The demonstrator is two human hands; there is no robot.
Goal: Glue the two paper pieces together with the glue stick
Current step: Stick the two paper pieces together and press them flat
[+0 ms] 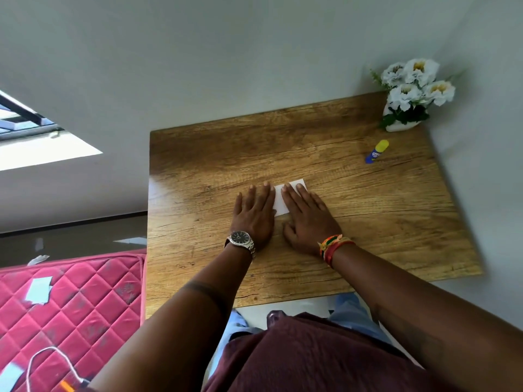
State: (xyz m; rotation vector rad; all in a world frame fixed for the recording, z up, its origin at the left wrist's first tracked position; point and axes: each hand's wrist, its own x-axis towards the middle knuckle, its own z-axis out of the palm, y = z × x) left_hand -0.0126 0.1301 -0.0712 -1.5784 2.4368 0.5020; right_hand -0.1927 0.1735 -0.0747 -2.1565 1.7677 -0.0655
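Note:
White paper [280,200] lies flat near the middle of the wooden table [368,227]. Both hands rest palm-down on it with fingers spread. My left hand [254,213], with a wristwatch, covers the paper's left part. My right hand [307,219], with colourful wristbands, covers its right part. Only a strip of paper shows between and beyond the fingers, so I cannot tell whether it is one piece or two. The glue stick [376,152], blue with a yellow cap on, lies on its side at the far right of the table, away from both hands.
A white vase of white flowers [410,91] stands at the table's far right corner against the wall. A pink quilted mattress [70,306] with paper scraps and a white cable lies left of the table. The table's near edge is at my lap.

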